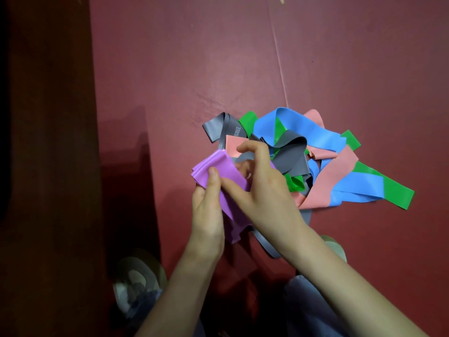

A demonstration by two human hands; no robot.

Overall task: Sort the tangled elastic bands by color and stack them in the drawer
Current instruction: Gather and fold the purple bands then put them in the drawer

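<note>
– While the pile sits untouched, where is the band in work?
– Purple band (206,162), lifted off the floor mat (194,57), held between both hands. Near edge of the tangle, its left side.
– Left hand (206,205)?
– Thumb pressed on top of the folded end, fingers under it. A pinch.
– Right hand (264,188)?
– Thumb laid across the purple, other fingers curled behind it. Forefinger raised clear. Also gripping, as far as I can see.
– Long axis of the band?
– Folded end up and left. The tail runs down and right, under the right wrist, towards the person's knees.
– Free of the rest?
– Cannot tell. The right hand covers the spot where purple meets the grey band (291,152). A grey strip also trails under that wrist, beside the purple tail.
– The rest of the pile?
– Right of the hands, on the mat: blue band (303,132), pink band (337,171) and green band (398,194), looped through one another, grey among them.
– The drawer?
– Not visible as such. Dark wooden furniture (48,117) stands to the left, well apart from the pile, nearer the left hand.
– So the pull goes which way?
– My guess: left and towards the body, along the band's own length, away from the tangle. The left hand leads. The right should slip the tail off the grey.
– Risk?
– A snagged tail dragging grey along.
</note>
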